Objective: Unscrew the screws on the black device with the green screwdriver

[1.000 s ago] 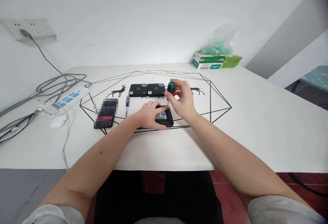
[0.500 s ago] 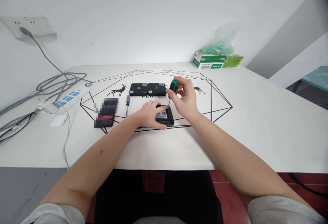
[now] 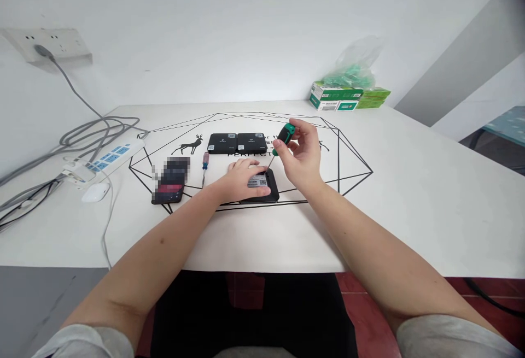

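Near the middle of the white table (image 3: 410,194), the right hand (image 3: 301,156) pinches a green-handled screwdriver (image 3: 284,137) between thumb and fingertips, its thin shaft slanting down-left toward the small flat black plastic box (image 3: 262,189) with a grey label. Half a second ago the handle stood nearer upright over the box's corner; now it leans farther right and sits higher, the hand having drifted the same way. The left hand (image 3: 240,180) lies flat on the box's left part, fingers spread, pressing rather than gripping, much as before. Just behind lie two matching black boxes (image 3: 237,142) side by side; left of the hand, a blue-handled screwdriver (image 3: 204,165), then a dark phone (image 3: 169,190).
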A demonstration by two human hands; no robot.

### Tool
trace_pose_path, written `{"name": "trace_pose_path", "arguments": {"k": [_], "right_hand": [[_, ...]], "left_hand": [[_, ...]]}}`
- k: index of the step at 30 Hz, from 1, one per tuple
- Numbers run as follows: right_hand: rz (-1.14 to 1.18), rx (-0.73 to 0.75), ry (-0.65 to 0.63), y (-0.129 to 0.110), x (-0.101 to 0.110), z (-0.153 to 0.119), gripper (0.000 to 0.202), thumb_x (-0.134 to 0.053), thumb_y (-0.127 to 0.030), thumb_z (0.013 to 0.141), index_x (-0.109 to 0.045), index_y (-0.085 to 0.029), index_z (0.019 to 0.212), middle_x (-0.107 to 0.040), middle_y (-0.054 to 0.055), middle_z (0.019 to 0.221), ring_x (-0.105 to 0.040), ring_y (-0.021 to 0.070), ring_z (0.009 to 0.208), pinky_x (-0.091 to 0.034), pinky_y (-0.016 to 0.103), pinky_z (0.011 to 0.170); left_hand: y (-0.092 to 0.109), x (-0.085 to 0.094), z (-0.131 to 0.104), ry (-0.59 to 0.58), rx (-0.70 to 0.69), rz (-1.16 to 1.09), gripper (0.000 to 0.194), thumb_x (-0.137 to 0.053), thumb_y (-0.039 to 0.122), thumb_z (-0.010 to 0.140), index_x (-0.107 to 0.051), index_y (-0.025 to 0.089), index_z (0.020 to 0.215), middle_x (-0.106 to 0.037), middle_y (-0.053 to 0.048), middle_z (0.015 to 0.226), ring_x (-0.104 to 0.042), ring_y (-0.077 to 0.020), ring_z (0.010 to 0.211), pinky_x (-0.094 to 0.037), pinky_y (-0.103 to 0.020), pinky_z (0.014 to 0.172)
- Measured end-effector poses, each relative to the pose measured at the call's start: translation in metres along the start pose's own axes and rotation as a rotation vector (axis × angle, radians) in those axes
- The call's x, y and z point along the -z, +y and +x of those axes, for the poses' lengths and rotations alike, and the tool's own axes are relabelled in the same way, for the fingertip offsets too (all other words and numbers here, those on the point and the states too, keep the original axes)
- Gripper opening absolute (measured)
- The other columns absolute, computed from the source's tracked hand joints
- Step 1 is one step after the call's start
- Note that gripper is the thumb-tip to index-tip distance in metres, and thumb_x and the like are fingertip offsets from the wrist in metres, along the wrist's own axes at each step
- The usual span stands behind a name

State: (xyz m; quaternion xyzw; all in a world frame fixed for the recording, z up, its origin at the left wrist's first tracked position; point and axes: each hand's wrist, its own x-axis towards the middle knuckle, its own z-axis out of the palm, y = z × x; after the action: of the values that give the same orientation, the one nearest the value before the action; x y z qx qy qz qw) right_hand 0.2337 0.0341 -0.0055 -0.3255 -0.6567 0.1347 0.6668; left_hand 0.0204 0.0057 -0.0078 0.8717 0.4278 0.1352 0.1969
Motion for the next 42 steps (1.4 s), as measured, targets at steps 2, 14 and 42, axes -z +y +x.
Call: {"name": "trace_pose_path", "arguments": {"k": [2, 14, 42], "right_hand": [[0.029, 0.001, 0.006, 0.001, 0.000, 0.000, 0.056, -0.078, -0.060, 0.098, -0.055, -0.039, 0.145, -0.060, 0.008, 0.124, -0.068, 0.0260, 0.106, -0.068, 0.044, 0.077], [0.055, 0.002, 0.043, 0.012, 0.001, 0.001, 0.059, -0.076, -0.057, 0.100, -0.049, -0.042, 0.150, -0.057, 0.009, 0.134, -0.068, 0.0268, 0.110, -0.068, 0.044, 0.076], [-0.031, 0.035, -0.107, -0.009, -0.006, -0.006, 0.043, -0.074, -0.048, 0.100, -0.059, -0.036, 0.139, -0.061, 0.005, 0.116, -0.065, 0.0228, 0.098, -0.066, 0.042, 0.077]], "left_hand": [[0.000, -0.002, 0.002, 0.134, -0.017, -0.036, 0.045, -0.074, 0.056, 0.101, -0.074, 0.026, 0.135, -0.058, -0.013, 0.161, -0.046, -0.0357, 0.155, -0.027, -0.057, 0.133], [-0.028, 0.019, 0.003, 0.206, 0.324, 0.356, 0.031, -0.053, 0.021, 0.109, -0.083, 0.025, 0.104, -0.079, -0.010, 0.128, -0.062, -0.0342, 0.130, -0.038, -0.058, 0.116], [0.007, -0.005, -0.018, -0.153, -0.022, 0.127, 0.140, -0.078, 0.097, 0.072, -0.038, 0.011, 0.174, -0.036, -0.027, 0.178, -0.022, -0.0512, 0.169, -0.018, -0.062, 0.138]]}}
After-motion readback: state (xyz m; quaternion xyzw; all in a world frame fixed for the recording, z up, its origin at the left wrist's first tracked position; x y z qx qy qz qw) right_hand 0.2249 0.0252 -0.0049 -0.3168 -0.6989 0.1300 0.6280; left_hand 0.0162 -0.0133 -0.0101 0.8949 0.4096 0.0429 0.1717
